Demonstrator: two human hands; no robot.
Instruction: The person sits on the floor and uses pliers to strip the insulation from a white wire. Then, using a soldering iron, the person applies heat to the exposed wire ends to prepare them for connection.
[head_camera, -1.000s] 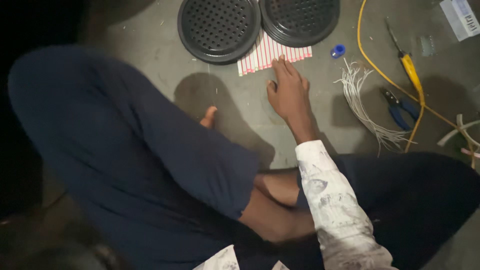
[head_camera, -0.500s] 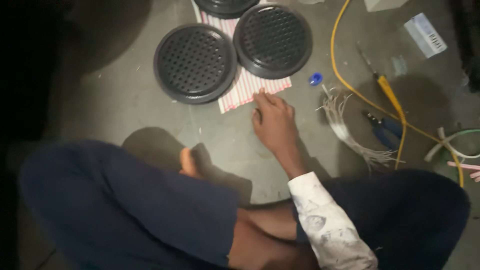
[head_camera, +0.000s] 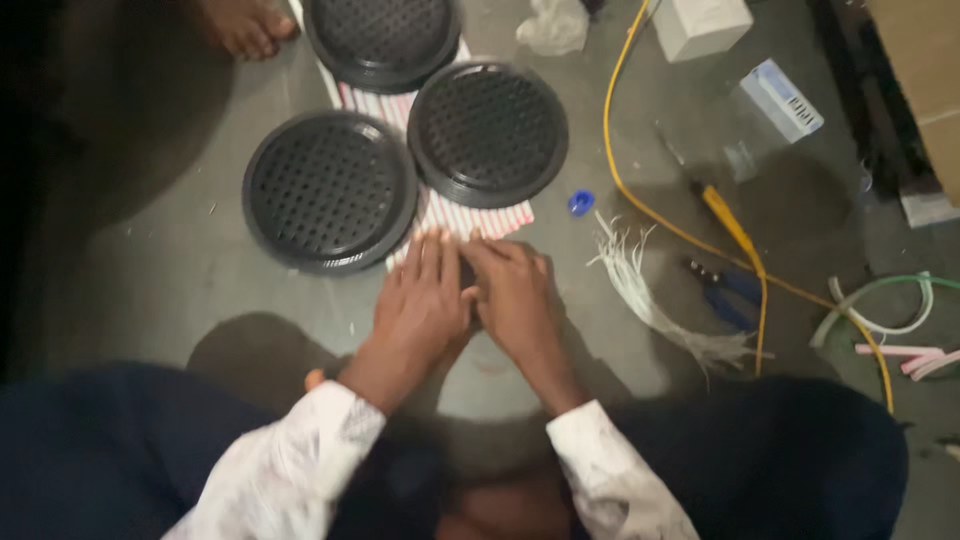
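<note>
Two hands meet on floor (head_camera: 150, 260): left hand (head_camera: 420, 305) flat, fingers spread; right hand (head_camera: 515, 295) curled beside it, grip unclear, pinning near edge of striped sheet (head_camera: 450, 215) under three black perforated discs (head_camera: 330, 190).

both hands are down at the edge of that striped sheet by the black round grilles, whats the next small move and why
Probably pinch the near edge of the striped sheet and lift it slightly. The left hand and right hand lie side by side with fingertips on that edge, and three black grilles sit on the sheet, so a hard pull would likely drag them. Whether anything is gripped is unclear.
</note>
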